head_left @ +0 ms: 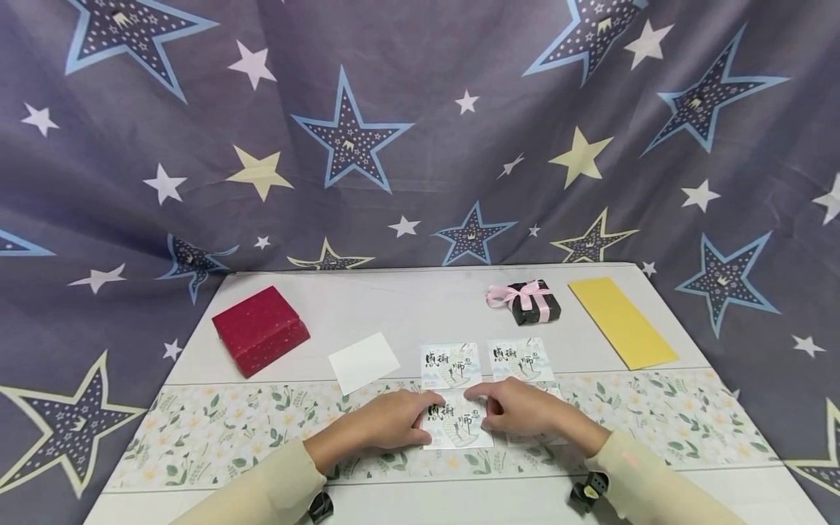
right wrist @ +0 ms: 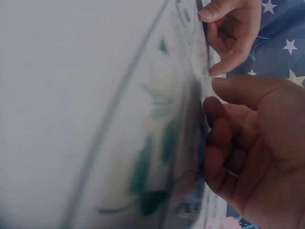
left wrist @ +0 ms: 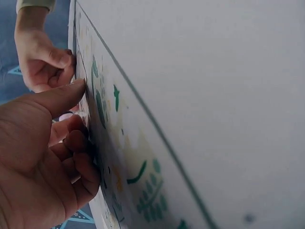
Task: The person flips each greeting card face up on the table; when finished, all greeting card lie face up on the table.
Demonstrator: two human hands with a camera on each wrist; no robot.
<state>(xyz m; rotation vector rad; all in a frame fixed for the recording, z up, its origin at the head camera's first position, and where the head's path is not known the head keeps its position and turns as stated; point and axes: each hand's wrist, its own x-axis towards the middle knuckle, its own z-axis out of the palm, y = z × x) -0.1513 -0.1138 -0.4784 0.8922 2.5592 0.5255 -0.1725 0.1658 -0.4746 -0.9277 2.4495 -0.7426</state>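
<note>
A white card with black calligraphy point(head_left: 454, 424) lies flat on the table between my two hands. My left hand point(head_left: 392, 419) rests at its left side, index fingertip at the upper corner and thumb near the lower edge. On the opposite side, my right hand point(head_left: 525, 408) touches the card with the index fingertip at its upper right and the thumb lower down. Two matching cards lie behind it, a left one point(head_left: 441, 364) and a right one point(head_left: 533, 357). Another card point(head_left: 545, 440) is partly hidden under my right hand. In both wrist views the fingers bend toward the tabletop.
A blank white card point(head_left: 363, 363) lies left of the printed ones. Farther left stands a red box point(head_left: 261, 332). At the back right are a black gift box with pink ribbon point(head_left: 541, 310) and a yellow envelope point(head_left: 622, 323). A star-patterned curtain point(head_left: 420, 131) hangs behind the table.
</note>
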